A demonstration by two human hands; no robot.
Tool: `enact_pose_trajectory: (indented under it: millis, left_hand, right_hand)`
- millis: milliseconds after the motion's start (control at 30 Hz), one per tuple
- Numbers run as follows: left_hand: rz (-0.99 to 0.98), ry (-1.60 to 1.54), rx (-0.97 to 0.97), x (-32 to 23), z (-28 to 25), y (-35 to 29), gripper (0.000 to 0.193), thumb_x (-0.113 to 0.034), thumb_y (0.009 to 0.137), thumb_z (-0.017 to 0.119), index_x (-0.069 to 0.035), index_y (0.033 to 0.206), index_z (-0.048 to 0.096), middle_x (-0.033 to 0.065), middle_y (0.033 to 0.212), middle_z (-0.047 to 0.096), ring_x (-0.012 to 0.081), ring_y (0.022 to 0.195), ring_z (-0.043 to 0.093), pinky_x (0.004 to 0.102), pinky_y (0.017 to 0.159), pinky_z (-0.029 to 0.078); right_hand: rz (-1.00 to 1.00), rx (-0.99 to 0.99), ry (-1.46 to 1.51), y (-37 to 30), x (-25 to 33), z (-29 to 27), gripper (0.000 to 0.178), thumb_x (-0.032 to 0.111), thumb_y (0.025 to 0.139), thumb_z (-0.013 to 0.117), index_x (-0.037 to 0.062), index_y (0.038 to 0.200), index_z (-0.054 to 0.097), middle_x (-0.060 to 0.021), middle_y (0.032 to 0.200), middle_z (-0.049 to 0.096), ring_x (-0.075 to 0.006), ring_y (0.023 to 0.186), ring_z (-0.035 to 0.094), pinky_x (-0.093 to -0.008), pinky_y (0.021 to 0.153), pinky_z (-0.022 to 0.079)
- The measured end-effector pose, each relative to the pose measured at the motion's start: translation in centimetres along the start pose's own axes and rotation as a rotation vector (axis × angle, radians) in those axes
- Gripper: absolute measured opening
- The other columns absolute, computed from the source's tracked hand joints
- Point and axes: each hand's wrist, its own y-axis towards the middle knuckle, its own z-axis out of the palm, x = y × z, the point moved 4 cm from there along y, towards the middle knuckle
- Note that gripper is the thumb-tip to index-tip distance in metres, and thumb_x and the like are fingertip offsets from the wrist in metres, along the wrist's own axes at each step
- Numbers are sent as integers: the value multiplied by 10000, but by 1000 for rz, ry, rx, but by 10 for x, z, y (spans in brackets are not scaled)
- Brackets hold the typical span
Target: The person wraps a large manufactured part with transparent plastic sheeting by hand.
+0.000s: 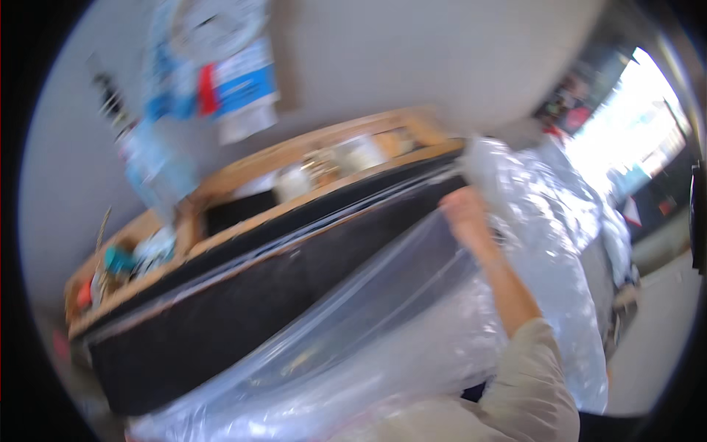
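Observation:
My right hand (pixel 465 214) is closed on the edge of a clear plastic sheet (pixel 368 331). The sheet stretches down and left from my fist to the lower left of the view. Part of a dark, flat work surface (pixel 243 317) shows beyond it, with the sheet lying across its near side. To the right of my hand, more crumpled, shiny clear plastic (pixel 545 214) hangs in folds. My left hand is not in view. Motion blurs the picture.
A wooden shelf (pixel 294 210) along the back holds blurred small items, with a teal object (pixel 118 259) at its left. A light blue bottle (pixel 158 169) and blue-white papers (pixel 247 85) are by the wall. Bright window (pixel 626 125) at right.

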Motion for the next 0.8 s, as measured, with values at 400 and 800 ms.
enact_pose_trajectory:
  millis: [400,800]
  left_hand:
    - [-151,-328,216,-153,175,41,176,-210,865,478,-77,958,545,167,951,574,379,917,535,415,766,430]
    - [-181,-197,284,-175,189,46,244,-163,829,452,-33,1035,437,187,932,580,344,886,564,396,769,432]
  right_hand:
    - [472,-251,169,75,-170,57,175,116,806,467,-23,855,561,-173,802,590,-322,729,548,-375,702,419]
    - [714,-112,1126,76,-89,14,481,487,855,483,63,1076,537,-86,937,585,-185,775,575,-299,662,490]
